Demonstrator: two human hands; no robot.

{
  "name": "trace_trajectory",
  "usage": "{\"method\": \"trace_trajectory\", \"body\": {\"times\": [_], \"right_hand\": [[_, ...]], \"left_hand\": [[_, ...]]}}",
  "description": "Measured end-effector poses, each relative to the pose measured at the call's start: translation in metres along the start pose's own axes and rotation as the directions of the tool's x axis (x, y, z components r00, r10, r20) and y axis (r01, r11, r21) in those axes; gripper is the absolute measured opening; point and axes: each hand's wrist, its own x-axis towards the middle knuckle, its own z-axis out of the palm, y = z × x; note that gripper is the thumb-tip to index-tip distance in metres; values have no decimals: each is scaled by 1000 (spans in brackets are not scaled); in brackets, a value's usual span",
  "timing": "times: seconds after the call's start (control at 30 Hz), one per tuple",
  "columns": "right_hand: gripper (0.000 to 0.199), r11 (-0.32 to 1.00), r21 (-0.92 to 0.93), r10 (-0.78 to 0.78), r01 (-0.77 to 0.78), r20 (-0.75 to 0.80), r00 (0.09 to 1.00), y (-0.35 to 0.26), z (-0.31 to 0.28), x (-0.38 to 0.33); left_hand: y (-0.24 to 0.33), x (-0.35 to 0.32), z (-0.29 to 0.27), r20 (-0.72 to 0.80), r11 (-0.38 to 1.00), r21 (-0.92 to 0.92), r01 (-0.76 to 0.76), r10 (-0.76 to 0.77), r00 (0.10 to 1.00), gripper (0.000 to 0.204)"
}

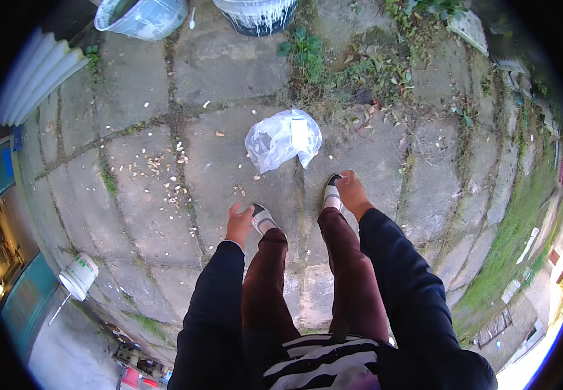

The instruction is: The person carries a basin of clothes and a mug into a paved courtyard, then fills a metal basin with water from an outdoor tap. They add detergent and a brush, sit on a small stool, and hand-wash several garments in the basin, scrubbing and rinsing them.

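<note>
A crumpled clear plastic bag [275, 144] lies on the paving in front of my feet. On its right part shows a white rectangular patch [300, 134]. My left hand [238, 225] hangs beside my left shoe [264, 220], thumb and fingers apart, with nothing in it. Close by my right shoe [332, 194] is my right hand [352, 191], its fingers loosely bent and apart; no held thing shows. Both hands are nearer to me than the bag and do not touch it.
Small pale scraps like shells [171, 170] are scattered on the left. Two paint-smeared buckets, one pale [142, 18] and one dark [259, 16], stand at the far side. A white bucket [80, 276] is at the left. Weeds [307, 55] grow between the slabs.
</note>
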Motion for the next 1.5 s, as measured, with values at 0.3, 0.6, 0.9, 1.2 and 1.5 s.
{"method": "trace_trajectory", "body": {"times": [0.3,0.6,0.9,1.2,1.5], "right_hand": [[27,826,-342,-423,448,151,894,38,77,179],[29,946,22,-319,323,232,919,27,105,192],[24,780,605,-105,-157,374,921,-28,59,42],[25,-206,904,-74,-375,367,927,-128,-82,-148],[48,-194,948,-122,-251,230,965,-125,-173,-347]], "left_hand": [[-11,185,79,270,994,-89,56,-30,962,48],[-8,224,105,154,915,-393,89,-30,988,44],[19,130,131,370,735,253,-629,527,765,19],[78,-168,86,673,885,-109,-453,402,622,24],[101,-372,68,971,826,165,-538,-41,235,30]]}}
